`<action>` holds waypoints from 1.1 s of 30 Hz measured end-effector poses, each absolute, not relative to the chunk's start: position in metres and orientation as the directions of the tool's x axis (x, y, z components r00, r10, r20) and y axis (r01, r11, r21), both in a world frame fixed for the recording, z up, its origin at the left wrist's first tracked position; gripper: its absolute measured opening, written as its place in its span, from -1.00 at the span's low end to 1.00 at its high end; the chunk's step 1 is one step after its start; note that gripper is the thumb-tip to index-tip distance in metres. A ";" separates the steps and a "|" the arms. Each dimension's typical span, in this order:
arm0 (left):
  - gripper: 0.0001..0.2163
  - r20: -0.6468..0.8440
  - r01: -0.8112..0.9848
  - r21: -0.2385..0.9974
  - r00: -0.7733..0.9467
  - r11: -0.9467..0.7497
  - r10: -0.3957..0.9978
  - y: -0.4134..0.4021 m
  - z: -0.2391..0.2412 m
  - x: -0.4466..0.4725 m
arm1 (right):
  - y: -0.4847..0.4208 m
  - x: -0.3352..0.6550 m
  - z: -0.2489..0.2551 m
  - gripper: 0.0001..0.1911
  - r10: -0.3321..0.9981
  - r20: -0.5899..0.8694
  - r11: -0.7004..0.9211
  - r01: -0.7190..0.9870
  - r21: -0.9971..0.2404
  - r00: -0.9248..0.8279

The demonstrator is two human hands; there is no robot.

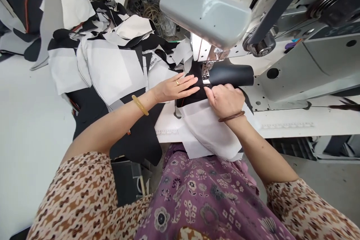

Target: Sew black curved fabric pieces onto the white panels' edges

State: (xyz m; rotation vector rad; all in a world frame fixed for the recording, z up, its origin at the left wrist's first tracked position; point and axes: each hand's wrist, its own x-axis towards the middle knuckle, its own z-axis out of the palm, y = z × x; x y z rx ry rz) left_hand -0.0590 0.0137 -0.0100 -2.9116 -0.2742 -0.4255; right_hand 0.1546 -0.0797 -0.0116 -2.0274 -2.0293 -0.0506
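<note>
A black fabric piece (227, 75) runs under the presser foot (206, 69) of an industrial sewing machine (281, 71). A white fabric panel (208, 131) hangs from its near edge over the machine table. My left hand (176, 88), with a ring and a yellow bangle, lies flat on the fabric just short of the foot. Close to the right of it, my right hand (225, 101), wearing a brown bangle, has its fingers curled down on the black and white layers. The needle is hidden behind the foot and the lamp.
A lamp head (204, 11) on a flexible neck overhangs the needle area. A heap of cut black and white fabric pieces (107, 60) with barcode labels covers the white worktable (30, 131) to the left. Tangled cables (149, 11) lie behind it.
</note>
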 end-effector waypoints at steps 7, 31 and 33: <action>-0.62 0.448 0.456 -0.202 0.830 -0.867 0.332 -0.015 -0.027 -0.043 | -0.060 0.173 -0.008 -0.46 0.970 0.201 -0.101 0.977 -0.188 0.139; -0.65 0.597 0.776 -0.083 0.541 -0.626 0.592 -0.050 -0.044 0.003 | 0.012 0.188 0.002 -0.57 0.978 0.200 -0.003 0.958 -0.288 0.063; -0.64 0.596 0.770 -0.088 0.549 -0.632 0.586 -0.050 -0.042 0.003 | 0.013 0.188 0.002 -0.57 0.977 0.204 -0.002 0.963 -0.270 0.059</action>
